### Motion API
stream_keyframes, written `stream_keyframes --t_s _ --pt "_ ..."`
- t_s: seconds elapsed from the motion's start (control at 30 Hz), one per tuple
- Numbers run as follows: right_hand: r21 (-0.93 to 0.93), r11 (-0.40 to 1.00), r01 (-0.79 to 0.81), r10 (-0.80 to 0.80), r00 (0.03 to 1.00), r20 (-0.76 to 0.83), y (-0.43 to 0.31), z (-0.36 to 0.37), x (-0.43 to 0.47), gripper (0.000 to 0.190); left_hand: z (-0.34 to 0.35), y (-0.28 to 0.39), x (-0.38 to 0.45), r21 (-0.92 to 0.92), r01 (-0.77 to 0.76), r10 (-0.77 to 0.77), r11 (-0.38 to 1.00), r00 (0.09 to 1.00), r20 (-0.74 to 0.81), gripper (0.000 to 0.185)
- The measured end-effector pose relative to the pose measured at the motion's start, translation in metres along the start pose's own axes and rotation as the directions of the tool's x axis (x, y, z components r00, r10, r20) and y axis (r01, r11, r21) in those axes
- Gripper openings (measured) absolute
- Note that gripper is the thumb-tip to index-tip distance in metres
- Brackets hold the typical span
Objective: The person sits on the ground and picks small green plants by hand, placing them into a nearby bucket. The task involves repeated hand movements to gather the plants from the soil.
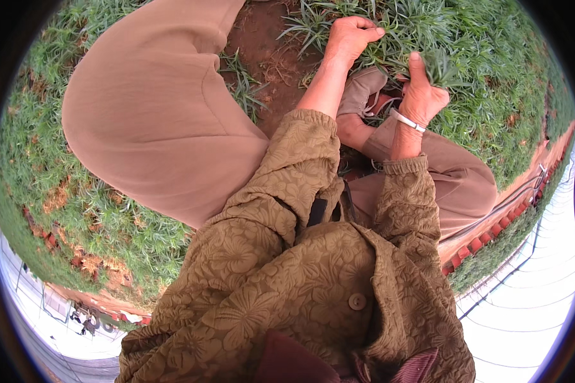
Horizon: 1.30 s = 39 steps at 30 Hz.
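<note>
My left hand (pixel 349 40) reaches into the low, narrow-leaved green plants (pixel 421 24), thumb and forefinger pinched together at a leafy shoot (pixel 387 29). Its other fingers are mostly hidden. To the right, my right hand (pixel 422 93), with a white band (pixel 407 120) on the wrist, is closed around a small bunch of leafy cuttings (pixel 441 72). The cuttings' leaves stick out above the fist beside the raised thumb; their lower ends are hidden. Just below and between the hands is my laced beige shoe (pixel 362 91).
My bent knees in brown trousers (pixel 158 119) flank the spot. Bare reddish soil (pixel 268 52) with dry roots lies left of my left hand. Dense planting spreads on both sides. A row of red bricks (pixel 484 238) and dark hoses (pixel 517 194) edge the bed at right.
</note>
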State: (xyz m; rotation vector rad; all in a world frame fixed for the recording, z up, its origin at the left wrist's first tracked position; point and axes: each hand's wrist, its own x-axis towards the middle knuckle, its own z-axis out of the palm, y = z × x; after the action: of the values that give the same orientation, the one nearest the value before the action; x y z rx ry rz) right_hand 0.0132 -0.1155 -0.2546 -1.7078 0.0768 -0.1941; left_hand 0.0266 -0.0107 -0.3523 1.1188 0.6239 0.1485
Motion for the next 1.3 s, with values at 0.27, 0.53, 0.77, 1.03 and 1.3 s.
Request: stream_keyframes --t_s 0.27,0.53,0.77,1.03,1.3 --pt "0.173 0.809 -0.561 0.545 0.828 0.133 -0.009 -0.034 0.008 0.020 -0.008 0.016 -0.005 0.363 -0.103 0.123 0.926 0.992 -0.034 0.049" --pt "-0.016 0.822 -0.570 0.570 0.821 0.021 0.011 -0.006 0.011 0.027 -0.011 0.030 -0.014 0.564 -0.146 0.151 0.813 0.988 0.038 0.030" --pt "-0.058 0.880 -0.471 0.474 0.879 0.047 0.021 0.002 0.009 0.033 -0.009 0.052 -0.031 0.762 -0.147 0.235 0.631 0.972 -0.007 0.022" --pt "-0.186 0.904 -0.385 0.400 0.915 0.050 0.030 0.004 0.021 0.023 0.002 0.073 -0.052 0.861 -0.290 0.389 0.417 0.913 0.119 0.035" --pt "-0.175 0.834 -0.523 0.540 0.840 0.061 0.023 0.002 0.031 0.023 0.003 0.053 -0.045 0.753 -0.583 0.670 0.305 0.693 0.265 0.018"
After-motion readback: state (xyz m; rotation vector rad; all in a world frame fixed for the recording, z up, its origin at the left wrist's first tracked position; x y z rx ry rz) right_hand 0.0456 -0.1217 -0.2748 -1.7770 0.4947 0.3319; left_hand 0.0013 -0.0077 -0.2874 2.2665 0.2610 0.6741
